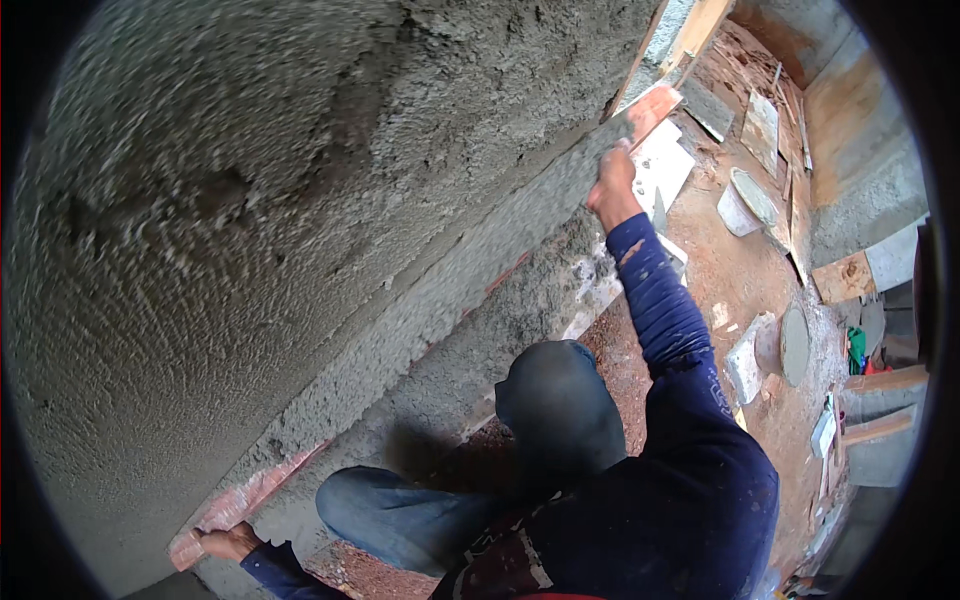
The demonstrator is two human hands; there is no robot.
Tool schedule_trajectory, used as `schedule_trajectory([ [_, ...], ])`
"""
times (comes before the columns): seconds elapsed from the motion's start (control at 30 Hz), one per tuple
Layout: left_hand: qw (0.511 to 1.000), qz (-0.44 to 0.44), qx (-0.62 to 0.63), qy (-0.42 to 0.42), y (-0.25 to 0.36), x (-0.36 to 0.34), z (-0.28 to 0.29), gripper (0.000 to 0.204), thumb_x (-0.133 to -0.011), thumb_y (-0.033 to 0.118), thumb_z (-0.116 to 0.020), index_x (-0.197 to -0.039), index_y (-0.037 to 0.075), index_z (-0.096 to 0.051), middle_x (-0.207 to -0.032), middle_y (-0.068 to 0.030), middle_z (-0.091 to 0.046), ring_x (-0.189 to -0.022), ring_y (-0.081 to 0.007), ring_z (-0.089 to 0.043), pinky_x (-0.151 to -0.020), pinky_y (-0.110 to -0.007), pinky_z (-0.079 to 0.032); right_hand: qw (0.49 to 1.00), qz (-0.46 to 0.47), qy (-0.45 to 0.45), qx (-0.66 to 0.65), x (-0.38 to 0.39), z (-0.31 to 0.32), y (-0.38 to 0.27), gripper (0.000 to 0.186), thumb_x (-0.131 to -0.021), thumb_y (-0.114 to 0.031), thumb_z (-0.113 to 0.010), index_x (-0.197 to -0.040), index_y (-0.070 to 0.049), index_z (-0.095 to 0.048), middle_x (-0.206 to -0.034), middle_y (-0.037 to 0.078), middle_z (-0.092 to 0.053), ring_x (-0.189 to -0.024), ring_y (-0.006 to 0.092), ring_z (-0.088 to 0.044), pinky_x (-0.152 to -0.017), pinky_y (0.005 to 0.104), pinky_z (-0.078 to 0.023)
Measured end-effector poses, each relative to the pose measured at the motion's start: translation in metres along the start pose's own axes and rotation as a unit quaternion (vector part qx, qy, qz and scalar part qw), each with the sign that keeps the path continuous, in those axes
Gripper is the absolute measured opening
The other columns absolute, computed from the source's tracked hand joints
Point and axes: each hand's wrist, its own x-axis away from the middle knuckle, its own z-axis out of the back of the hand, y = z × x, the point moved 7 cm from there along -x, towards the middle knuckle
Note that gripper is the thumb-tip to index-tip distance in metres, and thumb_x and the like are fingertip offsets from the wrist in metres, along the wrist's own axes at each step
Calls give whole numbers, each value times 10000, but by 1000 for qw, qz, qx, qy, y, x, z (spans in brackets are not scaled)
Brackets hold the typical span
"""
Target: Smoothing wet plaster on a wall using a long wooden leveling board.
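Head view shows you crouched close against a rough, freshly plastered wall (250, 200), holding a long straight board (440, 300) flat against its lower part. Your left hand (232, 542) grips the near end of the board, fingers wrapped around the reddish wood low at the bottom of the picture. Your right hand (612, 185) is stretched far out, fingers closed over the board's upper edge near its far end. With one hand at each end you can press the whole length evenly against the wet surface.

Its long axis runs along the base of the wall, from the lower left of the picture up to the upper right, where the bare reddish tip (655, 108) points toward a wooden plank (690, 35) leaning in the corner. Grey mortar coats most of its middle, so only the two ends show wood.

Your bent knee (400, 510) sits just beside the wall's foot. Farther off, on the reddish ground (740, 280), lie a round pan of grey mix (794, 345), a bucket (745, 200) and scattered boards, well apart from your hands.
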Motion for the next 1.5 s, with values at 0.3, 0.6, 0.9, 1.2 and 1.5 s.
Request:
schedule_trajectory([
  [0.3, 999, 38, -8, -36, 36, 115, -91, 436, -873, 324, -341, -1141, -18, -376, -1091, -171, -472, -977, -324, -500, -857, -516, -415, 998, 3, -41, 48, -144, -4, -97, 324, -867, -249, -304, -1059, -66, -491, -1049, 139, -557, -974, 337, -534, -841, 578, -375],
  [0.6, 989, 79, 26, -122, 22, 236, -175, 468, -910, 380, -274, -1175, 4, -354, -1161, -150, -439, -1072, -283, -447, -935, -437, -346, 845, 271, -221, 406, -266, 18, -198, 228, -856, -328, -413, -860, -118, -501, -595, -29, -426, -488, 94, -417, -421, 232, -327],
  [0.9, 983, 95, 28, -153, 21, 246, -140, 633, -886, 376, -400, -1349, 41, -127, -1345, -185, -196, -1225, -306, -272, -1020, -461, -202, 953, 57, -246, 166, -277, 35, -191, 269, -832, -277, -379, -891, -78, -550, -827, 61, -597, -767, 227, -590, -677, 352, -492],
  [1.2, 991, 92, -62, -70, 17, 86, 13, 372, -893, 331, -377, -1101, 28, -433, -1061, -138, -509, -1002, -299, -500, -885, -468, -397, 990, -69, -52, 114, -54, 64, 11, 405, -916, -305, -235, -1114, -50, -480, -1134, 120, -520, -1022, 307, -511, -890, 487, -390],
  [1.5, 982, 18, -183, 49, 179, 52, 68, 432, -869, 327, -443, -1175, 23, -432, -1180, -92, -455, -1078, -223, -444, -938, -368, -345, 973, -211, -31, 85, 70, 136, 101, 469, -901, -384, -274, -1189, -32, -383, -1153, 150, -473, -1008, 316, -490, -893, 466, -386],
])
